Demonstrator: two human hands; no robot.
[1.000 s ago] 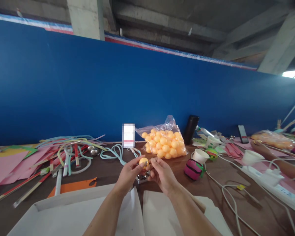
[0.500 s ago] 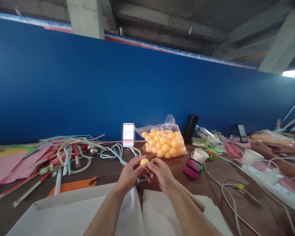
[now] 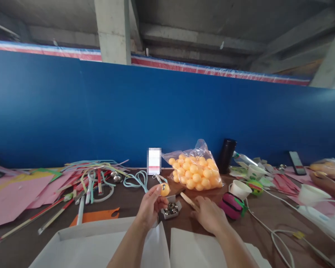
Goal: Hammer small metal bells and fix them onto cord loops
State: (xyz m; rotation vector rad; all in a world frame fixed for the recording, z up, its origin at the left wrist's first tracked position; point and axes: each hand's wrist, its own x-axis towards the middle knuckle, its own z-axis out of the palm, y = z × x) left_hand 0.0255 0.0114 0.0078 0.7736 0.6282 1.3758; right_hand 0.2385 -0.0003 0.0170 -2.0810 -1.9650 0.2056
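Note:
My left hand (image 3: pixel 150 206) pinches an orange table tennis ball (image 3: pixel 165 190) between thumb and fingers, with a small shiny metal piece on its surface. Over the table, my right hand (image 3: pixel 209 216) has its fingers around a pale wooden stick (image 3: pixel 187 201); the stick's far end pokes out and the rest is hidden under the hand. Between both hands stands a small open box (image 3: pixel 171 215) full of shiny metal pieces, too small to name surely. Behind it, a clear plastic bag (image 3: pixel 201 146) holds many orange balls.
White card trays (image 3: pixel 100 238) lie in front. To the left are paper sheets, sticks and blue cord (image 3: pixel 136 180). On the right stand a black bottle (image 3: pixel 227 155), a paper cup (image 3: pixel 240 190), a magenta pouch (image 3: pixel 231 206) and cables. Another person's hand (image 3: pixel 322 180) shows far right.
My right hand has left the ball and moved right and down onto the wooden stick. My left hand keeps the ball, and the small box is now uncovered. The view has shifted slightly.

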